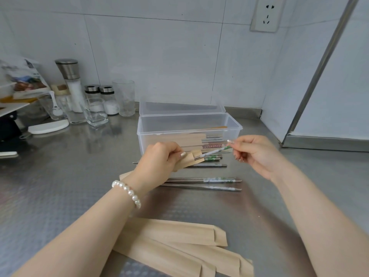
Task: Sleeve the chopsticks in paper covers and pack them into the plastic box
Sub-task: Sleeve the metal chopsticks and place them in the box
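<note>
1. No writing can be read anywhere; the printed bag [24, 76] at the far left carries pictures and text too blurred to make out, and the chopsticks bear only a green-and-white pattern near their upper ends.
2. The clear plastic box [231, 124] stands open on the steel counter [60, 176], its lid [179, 107] tipped back against the wall. Inside lie sleeved chopsticks [179, 139], long axis left to right, metal ends poking out of the brown paper toward the right.
3. The left hand [159, 158] pinches a paper cover [187, 159] between thumb and fingers, open mouth facing right and slightly up.
4. The right hand [251, 152] pinches the patterned top end of a pair of chopsticks [213, 152] with thumb and fingertips, the other fingers curled. The pair slants from upper right down to lower left, its metal tips just inside the cover's mouth, in front of the box.
5. Loose chopsticks [199, 182] lie on the counter beneath the hands, running left to right with patterned ends toward the right.
6. Empty paper covers [175, 232] lie overlapped at the near edge, mouths to the right.
7. At the far left stand a salt grinder [71, 82], two shaker jars [107, 100] holding white grains, and several glasses [123, 96].
</note>
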The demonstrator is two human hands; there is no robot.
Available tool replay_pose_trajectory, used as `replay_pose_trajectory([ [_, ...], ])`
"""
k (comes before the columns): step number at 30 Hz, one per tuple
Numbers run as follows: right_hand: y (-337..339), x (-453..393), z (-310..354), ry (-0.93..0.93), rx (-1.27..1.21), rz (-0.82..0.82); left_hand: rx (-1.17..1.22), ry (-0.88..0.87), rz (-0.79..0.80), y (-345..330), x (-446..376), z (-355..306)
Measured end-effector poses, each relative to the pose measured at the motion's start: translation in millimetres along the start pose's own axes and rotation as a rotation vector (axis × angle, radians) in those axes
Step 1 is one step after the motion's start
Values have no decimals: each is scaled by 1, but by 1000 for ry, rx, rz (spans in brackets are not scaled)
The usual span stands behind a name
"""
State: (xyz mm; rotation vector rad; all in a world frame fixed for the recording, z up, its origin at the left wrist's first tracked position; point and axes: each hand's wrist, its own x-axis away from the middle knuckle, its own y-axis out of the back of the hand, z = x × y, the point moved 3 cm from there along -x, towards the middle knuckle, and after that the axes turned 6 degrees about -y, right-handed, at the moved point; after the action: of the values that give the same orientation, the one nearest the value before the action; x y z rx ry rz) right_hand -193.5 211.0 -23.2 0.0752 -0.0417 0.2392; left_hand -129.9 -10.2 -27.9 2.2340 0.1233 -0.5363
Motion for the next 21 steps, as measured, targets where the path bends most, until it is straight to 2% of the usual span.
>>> replay_pose_trajectory([
  [7, -15, 6, -3, -39, 122, 168, -19, -21, 31, -2, 1, -1],
  [16, -15, 7, -4, -59, 234, 205, -72, -38, 68, -3, 1, -2],
  [18, -13, 8, -1, -42, 324, 184, -95, -31, 60, -1, 0, 0],
  [21, -10, 15, 5, -24, 656, 247, -123, -17, 34, 1, -2, 6],
])
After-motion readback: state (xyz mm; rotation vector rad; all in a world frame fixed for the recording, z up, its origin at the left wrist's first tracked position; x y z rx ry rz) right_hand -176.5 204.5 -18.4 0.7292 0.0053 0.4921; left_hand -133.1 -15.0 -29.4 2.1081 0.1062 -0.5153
